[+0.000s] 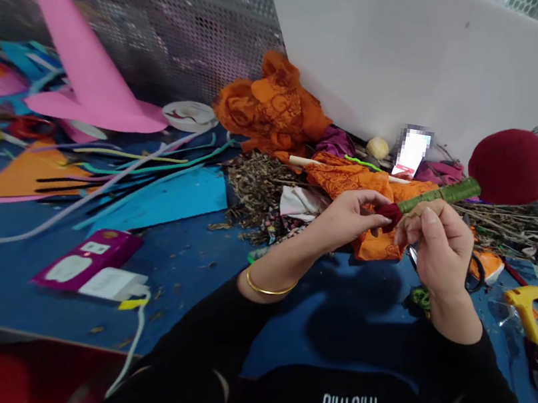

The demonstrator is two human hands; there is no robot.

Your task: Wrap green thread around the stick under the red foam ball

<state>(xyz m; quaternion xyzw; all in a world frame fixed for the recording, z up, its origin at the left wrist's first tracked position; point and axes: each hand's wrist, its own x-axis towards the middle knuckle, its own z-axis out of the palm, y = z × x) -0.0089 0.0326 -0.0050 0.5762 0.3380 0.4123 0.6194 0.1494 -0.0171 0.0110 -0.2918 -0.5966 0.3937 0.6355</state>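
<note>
My left hand (355, 218) is closed, pinching a dark red piece of cloth (389, 213) at the lower end of a green-wrapped stick (444, 194). The stick slants up to the right, toward a round dark red ball (511, 167) that appears joined to its upper end. My right hand (437, 247) is closed too, thumb against curled fingers, close beside the cloth and below the stick. What its fingers hold, if anything, is too small to make out. Behind both hands lies orange patterned cloth (348, 179). Scissors (476, 273) are partly hidden by my right hand.
A yellow glue gun (528, 311) lies at the right. Dry twigs (518, 228) spread behind. At left are a purple power bank (88, 259) with a cable, blue sheet (173, 200), pipe cleaners (116, 172) and a pink cone hat (83, 52). A lit phone (412, 152) leans on the white board.
</note>
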